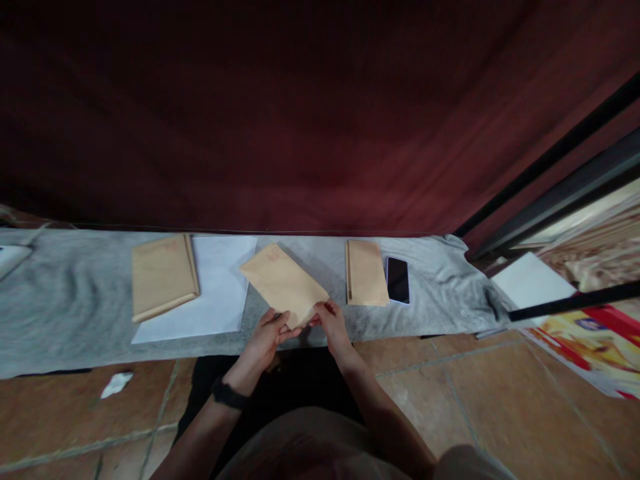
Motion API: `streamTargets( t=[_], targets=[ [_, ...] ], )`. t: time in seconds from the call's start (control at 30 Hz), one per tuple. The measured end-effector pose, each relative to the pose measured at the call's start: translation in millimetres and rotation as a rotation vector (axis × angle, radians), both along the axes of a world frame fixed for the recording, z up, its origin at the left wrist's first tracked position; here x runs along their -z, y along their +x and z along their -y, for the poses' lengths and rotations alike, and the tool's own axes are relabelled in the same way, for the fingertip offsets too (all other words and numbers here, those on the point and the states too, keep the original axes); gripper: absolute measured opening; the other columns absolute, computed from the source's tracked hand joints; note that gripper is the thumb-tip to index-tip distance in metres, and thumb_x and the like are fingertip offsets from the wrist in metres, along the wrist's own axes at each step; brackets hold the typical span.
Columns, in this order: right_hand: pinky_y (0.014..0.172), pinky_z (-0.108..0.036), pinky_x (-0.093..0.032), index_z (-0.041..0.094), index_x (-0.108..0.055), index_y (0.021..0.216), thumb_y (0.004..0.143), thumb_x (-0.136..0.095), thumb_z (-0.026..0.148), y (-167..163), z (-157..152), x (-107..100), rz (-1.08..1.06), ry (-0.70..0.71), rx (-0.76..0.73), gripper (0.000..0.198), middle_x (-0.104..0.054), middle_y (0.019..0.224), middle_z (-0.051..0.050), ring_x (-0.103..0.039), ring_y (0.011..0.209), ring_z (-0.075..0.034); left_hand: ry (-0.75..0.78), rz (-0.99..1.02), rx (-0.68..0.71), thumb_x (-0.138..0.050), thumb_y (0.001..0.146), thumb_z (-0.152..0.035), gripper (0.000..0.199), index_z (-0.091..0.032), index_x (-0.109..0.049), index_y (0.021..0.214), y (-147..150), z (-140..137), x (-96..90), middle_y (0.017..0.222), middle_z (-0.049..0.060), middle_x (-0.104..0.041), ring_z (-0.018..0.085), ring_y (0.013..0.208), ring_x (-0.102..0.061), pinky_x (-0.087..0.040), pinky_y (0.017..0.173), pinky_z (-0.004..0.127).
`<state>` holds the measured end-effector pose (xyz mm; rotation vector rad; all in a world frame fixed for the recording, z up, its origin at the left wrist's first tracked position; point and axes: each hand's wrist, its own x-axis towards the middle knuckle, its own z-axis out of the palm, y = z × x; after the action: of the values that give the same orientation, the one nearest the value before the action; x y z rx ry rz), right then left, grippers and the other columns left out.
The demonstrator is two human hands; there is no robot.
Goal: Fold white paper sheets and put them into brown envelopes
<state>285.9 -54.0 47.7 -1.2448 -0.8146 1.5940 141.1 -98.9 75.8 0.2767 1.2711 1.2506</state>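
Observation:
A tan paper envelope [285,280] with a faint reddish print at its far corner lies slanted between my hands. My left hand [270,335] grips its near left edge, thumb on top and fingers beneath. At the near right corner, my right hand [329,320] pinches the envelope with thumb and fingers. Left of it, a stack of brown envelopes [163,277] rests partly over white paper [220,287]. To the right is a smaller pile of envelopes [367,273], beside a dark-screened phone [398,280].
A grey cloth [83,293] covers the long narrow table. Behind it hangs a dark red curtain [300,133]. Black metal bars [560,160] stand at the right, near a colourful box [595,340]. A crumpled white tissue [117,385] lies on the tiled floor [445,380].

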Motion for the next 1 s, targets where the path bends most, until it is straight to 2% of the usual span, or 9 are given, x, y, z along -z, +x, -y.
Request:
streamTargets(
  t=[0.27,0.4,0.53,0.63,0.73,0.83,0.93,1.0],
  targets=[
    [0.049,-0.024,-0.048,0.021,-0.06,0.072,0.068,-0.068,0.046,4,0,5,0.032,-0.012,-0.013,0.027,-0.06,0.052,0.005,-0.057,0.047,-0.013,0.02,-0.087,0.13,-0.082,0.072,-0.022,0.029,-0.015,-0.063,0.094,-3,-7,7.1,0.084,0.003,-0.074,0.016,0.064,-0.072,-0.058,0.055,0.023],
    [0.049,-0.025,-0.05,0.02,-0.06,0.072,0.067,-0.069,0.048,10,-2,8,0.056,-0.006,-0.032,0.03,-0.061,0.052,0.003,-0.057,0.046,-0.013,0.023,-0.174,0.203,-0.083,0.068,-0.027,0.039,-0.016,-0.062,0.099,-10,-17,11.9,0.081,0.001,-0.072,0.014,0.057,-0.069,-0.05,0.048,0.021],
    [0.05,-0.026,-0.051,0.021,-0.059,0.072,0.068,-0.068,0.052,20,-6,14,0.108,0.015,-0.06,0.032,-0.063,0.057,0.002,-0.058,0.049,-0.013,0.036,-0.236,0.308,-0.085,0.063,-0.033,0.05,-0.016,-0.061,0.104,-26,-25,11.1,0.082,-0.001,-0.07,0.012,0.053,-0.065,-0.048,0.048,0.022],
    [0.05,-0.025,-0.049,0.022,-0.059,0.07,0.071,-0.066,0.049,27,-6,20,0.173,0.052,-0.095,0.029,-0.062,0.056,0.003,-0.057,0.049,-0.013,0.042,-0.291,0.391,-0.081,0.064,-0.036,0.052,-0.017,-0.06,0.107,-38,-27,9.5,0.08,-0.001,-0.068,0.011,0.052,-0.061,-0.047,0.049,0.023],
    [0.052,-0.026,-0.049,0.023,-0.063,0.074,0.075,-0.064,0.042,32,-2,25,0.25,0.104,-0.135,0.019,-0.061,0.058,0.003,-0.058,0.052,-0.015,0.028,-0.4,0.417,-0.076,0.066,-0.036,0.047,-0.017,-0.059,0.105,-47,-27,11.3,0.075,-0.002,-0.066,0.01,0.053,-0.059,-0.045,0.049,0.022],
    [0.065,-0.029,-0.052,0.024,-0.067,0.081,0.081,-0.062,0.029,35,3,25,0.44,0.238,-0.159,0.007,-0.067,0.072,0.0,-0.064,0.067,-0.018,-0.009,-0.508,0.427,-0.072,0.067,-0.037,0.043,-0.018,-0.055,0.102,-53,-27,16.2,0.066,-0.005,-0.061,0.011,0.048,-0.054,-0.041,0.046,0.022],
    [0.082,-0.033,-0.053,0.024,-0.069,0.098,0.091,-0.053,0.021,36,6,24,0.784,0.522,-0.194,0.019,-0.071,0.097,-0.006,-0.067,0.088,-0.021,-0.044,-0.616,0.439,-0.067,0.071,-0.038,0.041,-0.02,-0.051,0.103,-58,-28,20.3,0.063,-0.007,-0.059,0.012,0.044,-0.052,-0.039,0.045,0.024],
    [0.093,-0.035,-0.052,0.024,-0.067,0.112,0.096,-0.049,0.019,36,7,25,0.9,0.709,-0.258,0.025,-0.07,0.113,-0.008,-0.066,0.104,-0.022,-0.082,-0.722,0.46,-0.063,0.076,-0.037,0.035,-0.021,-0.05,0.104,-61,-27,21.9,0.063,-0.007,-0.059,0.013,0.044,-0.052,-0.038,0.045,0.024]
  ],
)
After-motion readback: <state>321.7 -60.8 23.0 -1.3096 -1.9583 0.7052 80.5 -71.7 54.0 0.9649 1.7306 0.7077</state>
